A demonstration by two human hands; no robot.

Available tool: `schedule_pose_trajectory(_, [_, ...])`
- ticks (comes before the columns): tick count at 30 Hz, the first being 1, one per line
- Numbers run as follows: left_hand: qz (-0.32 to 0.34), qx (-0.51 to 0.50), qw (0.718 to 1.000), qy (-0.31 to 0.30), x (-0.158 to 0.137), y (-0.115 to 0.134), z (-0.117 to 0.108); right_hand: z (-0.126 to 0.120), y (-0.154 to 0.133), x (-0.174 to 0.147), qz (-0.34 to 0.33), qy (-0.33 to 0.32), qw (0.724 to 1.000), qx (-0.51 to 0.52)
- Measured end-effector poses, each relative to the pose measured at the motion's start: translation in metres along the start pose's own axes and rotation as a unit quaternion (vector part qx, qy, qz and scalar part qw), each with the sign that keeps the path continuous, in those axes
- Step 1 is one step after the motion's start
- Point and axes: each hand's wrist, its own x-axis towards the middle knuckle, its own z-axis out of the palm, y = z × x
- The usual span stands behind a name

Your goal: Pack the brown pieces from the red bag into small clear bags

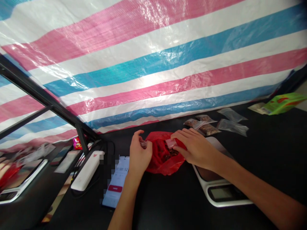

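A crumpled red plastic bag (pixel 165 167) lies open on the black table, with small dark brown pieces (pixel 170 152) inside it. At its left rim, my left hand (pixel 141 156) is closed, fingers curled toward the thumb around a bit of clear plastic (pixel 143 144). From the right, my right hand (pixel 194 148) reaches over the bag's mouth. Its thumb and fingers pinch a small clear plastic bag (pixel 171 143), mostly hidden by the hand. I cannot tell whether both hands grip the same clear bag.
Under my right forearm sits a kitchen scale (pixel 222 193). Several filled clear packets (pixel 208 129) and flat empty ones (pixel 233 127) lie behind it, a green pouch (pixel 285 103) far right. On the left are a phone (pixel 117 182), a white power strip (pixel 87 171) and another person's hand (pixel 4 169).
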Motion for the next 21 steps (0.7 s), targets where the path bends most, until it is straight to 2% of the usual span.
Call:
schedule_pose_trajectory(2, [-0.069, 0.01, 0.997, -0.033, 0.006, -0.01, -0.004, -0.003, -0.004, 0.001, -0.01, 0.007, 1.0, 0.024])
schedule_pose_trajectory(4, [-0.123, -0.011, 0.986, -0.114, 0.009, -0.018, -0.006, -0.002, -0.007, 0.001, -0.03, -0.009, 0.999, 0.039])
schedule_pose_trajectory(6, [-0.157, -0.057, 0.969, -0.182, 0.008, -0.02, -0.009, 0.003, -0.009, -0.002, -0.05, -0.037, 0.997, 0.044])
schedule_pose_trajectory(9, [-0.193, -0.127, 0.943, -0.237, 0.006, -0.013, -0.014, 0.012, -0.009, -0.005, -0.06, -0.066, 0.995, 0.035])
schedule_pose_trajectory(14, [-0.244, -0.221, 0.907, -0.264, 0.007, 0.0, -0.027, 0.015, -0.006, -0.006, -0.041, -0.064, 0.997, 0.015])
schedule_pose_trajectory(18, [-0.273, -0.357, 0.85, -0.275, 0.008, 0.006, -0.032, 0.011, -0.005, -0.004, -0.036, -0.057, 0.998, 0.004])
schedule_pose_trajectory(21, [-0.291, -0.429, 0.816, -0.257, 0.008, 0.01, -0.034, 0.009, -0.005, -0.004, -0.034, -0.059, 0.998, -0.006])
